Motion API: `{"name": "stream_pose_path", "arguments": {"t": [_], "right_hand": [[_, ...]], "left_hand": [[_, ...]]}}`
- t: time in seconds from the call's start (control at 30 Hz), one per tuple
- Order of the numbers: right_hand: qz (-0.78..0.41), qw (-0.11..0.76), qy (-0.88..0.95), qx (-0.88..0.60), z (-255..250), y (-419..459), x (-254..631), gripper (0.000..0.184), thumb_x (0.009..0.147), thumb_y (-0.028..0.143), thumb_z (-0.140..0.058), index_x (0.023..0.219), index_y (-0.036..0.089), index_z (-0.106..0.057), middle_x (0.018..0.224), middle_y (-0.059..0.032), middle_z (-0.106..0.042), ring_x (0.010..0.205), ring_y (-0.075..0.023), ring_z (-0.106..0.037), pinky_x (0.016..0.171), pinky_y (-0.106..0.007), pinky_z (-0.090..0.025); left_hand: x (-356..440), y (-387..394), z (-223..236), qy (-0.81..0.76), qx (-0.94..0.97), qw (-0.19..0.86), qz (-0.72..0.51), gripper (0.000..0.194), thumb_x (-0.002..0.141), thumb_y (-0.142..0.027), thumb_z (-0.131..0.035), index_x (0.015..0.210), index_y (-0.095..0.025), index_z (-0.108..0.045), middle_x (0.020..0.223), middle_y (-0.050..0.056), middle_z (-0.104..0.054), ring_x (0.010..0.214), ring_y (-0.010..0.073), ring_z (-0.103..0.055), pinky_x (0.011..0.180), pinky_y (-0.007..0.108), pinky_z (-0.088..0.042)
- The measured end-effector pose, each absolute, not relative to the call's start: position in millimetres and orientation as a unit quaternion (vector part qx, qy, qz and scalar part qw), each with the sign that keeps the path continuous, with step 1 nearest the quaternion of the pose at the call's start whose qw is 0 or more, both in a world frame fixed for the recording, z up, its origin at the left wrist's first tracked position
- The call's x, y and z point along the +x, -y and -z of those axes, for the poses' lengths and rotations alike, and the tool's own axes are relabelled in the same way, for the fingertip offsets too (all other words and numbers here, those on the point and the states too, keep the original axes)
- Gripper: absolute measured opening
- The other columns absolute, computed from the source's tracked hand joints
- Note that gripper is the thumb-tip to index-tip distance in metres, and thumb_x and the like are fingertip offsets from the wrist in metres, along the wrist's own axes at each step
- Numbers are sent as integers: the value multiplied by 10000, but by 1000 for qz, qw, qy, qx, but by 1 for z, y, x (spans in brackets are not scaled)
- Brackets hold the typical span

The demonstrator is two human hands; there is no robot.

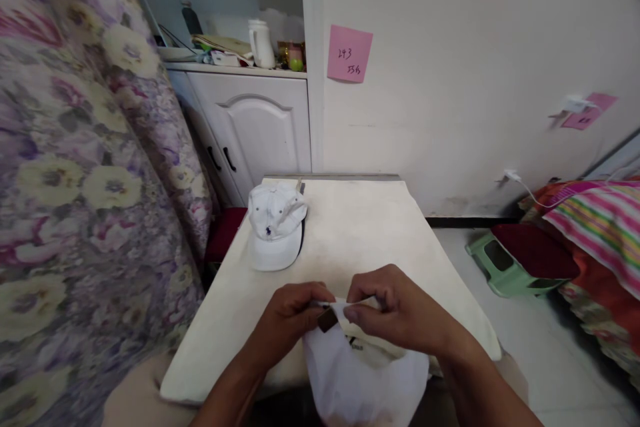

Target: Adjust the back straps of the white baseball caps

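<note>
A white fabric item [367, 380] hangs from my two hands over the near edge of the table, its lower part cut off by the frame. My left hand [295, 313] pinches its upper edge beside a small brown tag [327, 320]. Close by on the right, my right hand [387, 310] has thumb and fingers closed on the same edge. Small dark printing shows just below the right fingers. Whether the item is a cap or a bag, I cannot tell. A white baseball cap [275, 230] with a small dark emblem lies on the table, beyond my left hand.
The table [365, 233] has a cream cover and stands against the wall. A flowered curtain [100, 180] hangs at left. Behind are a white cabinet [260, 123] and a white jug [261, 45]. At right stand a green stool [500, 267] and a bed with striped bedding [605, 233].
</note>
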State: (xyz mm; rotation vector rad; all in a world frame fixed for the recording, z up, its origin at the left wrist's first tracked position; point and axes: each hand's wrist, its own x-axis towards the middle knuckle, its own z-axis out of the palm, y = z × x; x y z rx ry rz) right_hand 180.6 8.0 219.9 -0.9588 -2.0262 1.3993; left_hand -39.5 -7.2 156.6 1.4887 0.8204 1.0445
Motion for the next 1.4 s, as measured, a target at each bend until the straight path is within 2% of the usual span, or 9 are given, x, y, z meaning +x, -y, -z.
{"name": "stream_pose_path", "arguments": {"t": [0.13,0.3,0.43,0.63,0.83,1.1,1.4], "right_hand": [[-545,239,733,-330,-218,-13,181,123,852,198,-632,742,147,-649,574,61,-501,509,-57,-377,456,-173,-273],[-527,254,750,-308,-217,-14,179,126,888,225,-620,791,156,-661,646,40,-593,573,-73,-466,527,-180,-339],[-536,245,755,-289,-215,-16,180,155,913,216,-583,783,158,-646,643,36,-606,574,-78,-485,559,-194,-356],[-601,235,719,-258,-206,-23,185,145,907,233,-584,803,153,-644,652,33,-582,582,-83,-465,558,-202,-349],[-624,220,709,-243,-201,-29,186,119,885,217,-586,806,148,-642,624,41,-554,569,-81,-465,554,-203,-348],[-645,201,686,-269,-200,-30,185,105,850,208,-588,778,145,-634,592,46,-544,532,-75,-446,512,-199,-318],[-618,200,716,-255,-200,-34,184,124,874,236,-595,789,152,-629,615,44,-543,561,-82,-454,529,-206,-327]], "left_hand": [[-39,7,-158,-363,632,532,-432,165,859,-306,-684,792,-163,-733,662,-14,-582,601,102,-463,563,216,-328],[-38,6,-159,-368,638,528,-422,178,867,-312,-667,799,-160,-728,675,-5,-605,616,109,-480,577,219,-343],[-37,6,-161,-368,650,520,-413,196,877,-315,-642,801,-156,-728,663,0,-610,613,114,-484,584,226,-349],[-34,8,-164,-396,625,537,-407,207,857,-355,-654,801,-161,-701,653,-4,-593,598,116,-461,555,226,-332],[-29,11,-164,-392,557,603,-415,171,810,-319,-719,849,-178,-630,686,-29,-572,606,98,-449,553,206,-328],[-30,11,-162,-384,556,610,-414,205,809,-334,-721,833,-169,-603,683,-34,-544,609,91,-426,546,201,-305],[-32,11,-164,-410,565,590,-405,210,818,-359,-710,787,-163,-642,691,-10,-590,620,108,-458,541,209,-319]]}}
